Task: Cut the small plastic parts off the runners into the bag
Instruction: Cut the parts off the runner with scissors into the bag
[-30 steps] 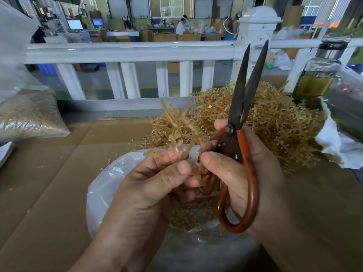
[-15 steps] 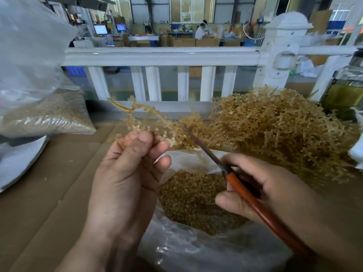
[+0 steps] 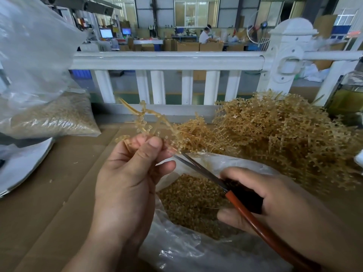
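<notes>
Amber plastic runner (image 3: 149, 122), pinched between the thumb and fingers of my left hand (image 3: 125, 179), over the open mouth of the clear bag (image 3: 196, 250). A second ago the scissors (image 3: 206, 173) stood upright. Now my right hand (image 3: 275, 203), wrapped round their red-brown handles, has brought the slightly parted blade tips to the runner's lower end, just beside my fingertips. I judge a cut imminent, the pieces falling onto the cut parts (image 3: 192, 197) below. Uncut runners (image 3: 284, 130) are piled behind. No writing is legible; the distant monitor (image 3: 106, 33) is too small to read.

Single head view: wide-angle, tilted forward-down, close over bag (image 3: 196, 252), facing railing (image 3: 167, 60).
</notes>
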